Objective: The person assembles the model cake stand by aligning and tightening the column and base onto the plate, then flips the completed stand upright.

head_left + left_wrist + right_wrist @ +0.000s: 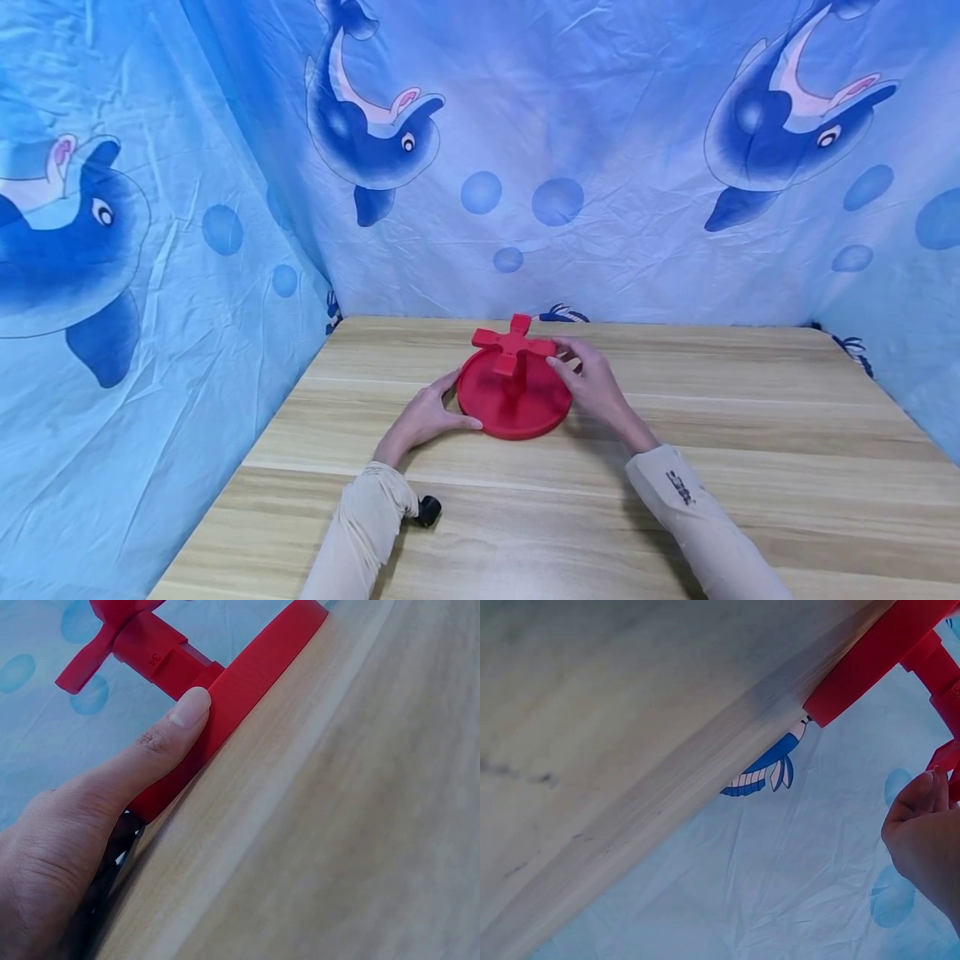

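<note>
A red round base with a raised rim (517, 432) rests on the table, a red post (161, 660) rising from its middle. On top of the post sits a red cross-shaped piece (513, 342) with blocky arm ends. My left hand (429, 414) grips the left side of the base, thumb against the near rim and fingers round the far side, partly hidden. My right hand (592, 382) pinches the right arm of the cross between thumb and fingers. In the right wrist view, the right thumb and fingertips meet at the edge of that red arm (946, 756).
The wood-grain table (750, 433) stretches to both sides and toward me. Behind it hangs a blue curtain (630, 267) printed with dolphins, and another stretch of it runs along the left side. A small black device (428, 511) sticks out at the left cuff.
</note>
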{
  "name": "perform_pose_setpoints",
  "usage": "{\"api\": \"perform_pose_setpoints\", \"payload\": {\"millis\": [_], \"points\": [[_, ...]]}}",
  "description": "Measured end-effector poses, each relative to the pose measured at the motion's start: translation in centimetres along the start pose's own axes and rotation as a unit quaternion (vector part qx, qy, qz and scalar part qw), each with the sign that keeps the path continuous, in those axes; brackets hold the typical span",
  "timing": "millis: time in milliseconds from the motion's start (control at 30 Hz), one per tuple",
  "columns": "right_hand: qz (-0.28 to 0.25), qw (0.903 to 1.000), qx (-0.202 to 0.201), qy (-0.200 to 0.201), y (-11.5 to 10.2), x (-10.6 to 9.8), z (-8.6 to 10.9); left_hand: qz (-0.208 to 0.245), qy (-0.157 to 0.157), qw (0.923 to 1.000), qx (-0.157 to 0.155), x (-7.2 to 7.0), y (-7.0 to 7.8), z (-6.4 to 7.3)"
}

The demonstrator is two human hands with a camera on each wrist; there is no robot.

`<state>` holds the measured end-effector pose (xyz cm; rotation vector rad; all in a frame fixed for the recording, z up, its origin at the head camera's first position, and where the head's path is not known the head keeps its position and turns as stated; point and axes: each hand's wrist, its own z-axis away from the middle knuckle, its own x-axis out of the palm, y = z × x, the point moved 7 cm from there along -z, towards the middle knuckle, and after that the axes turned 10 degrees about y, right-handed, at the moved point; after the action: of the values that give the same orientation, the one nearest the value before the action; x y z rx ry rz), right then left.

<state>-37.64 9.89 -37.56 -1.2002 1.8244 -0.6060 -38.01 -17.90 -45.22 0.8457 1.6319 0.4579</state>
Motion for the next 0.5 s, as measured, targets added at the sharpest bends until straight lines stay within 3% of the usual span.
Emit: {"api": "perform_pose_setpoints", "payload": {"millis": [233,500], "points": [[-0.007,0.9999,-0.005,0.008,-0.6,-0.1,0.7,-0.004,-0.004,1.0,-0.007,0.1,-0.2,0.0],[-0.015,0.9997,0.017,0.002,-1.3,-0.1,2.0,-0.001,-0.002,1.0,0.001,0.1,0.0,0.0]]}}
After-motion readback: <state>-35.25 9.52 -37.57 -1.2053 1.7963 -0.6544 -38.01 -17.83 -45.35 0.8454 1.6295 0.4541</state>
